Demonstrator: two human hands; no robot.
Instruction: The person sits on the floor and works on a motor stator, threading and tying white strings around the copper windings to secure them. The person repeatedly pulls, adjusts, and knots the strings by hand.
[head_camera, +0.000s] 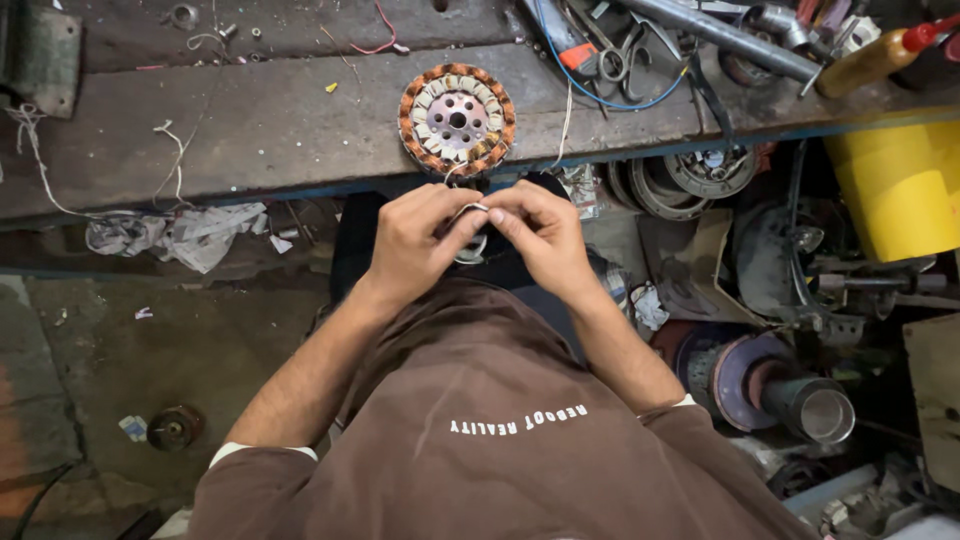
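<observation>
Both hands (478, 235) pinch a thin wire (468, 210).

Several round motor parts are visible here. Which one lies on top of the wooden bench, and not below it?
The wound stator with copper-coloured coils, lying flat near the bench edge just beyond both hands. The other round parts sit lower, on the right.

Your top: brown shirt (480, 400), loose fit | sleeves: pushed up well behind each hand, forearms bare | cuffs: pale edge showing at both sleeve ends | front: one line of small white lettering
</observation>
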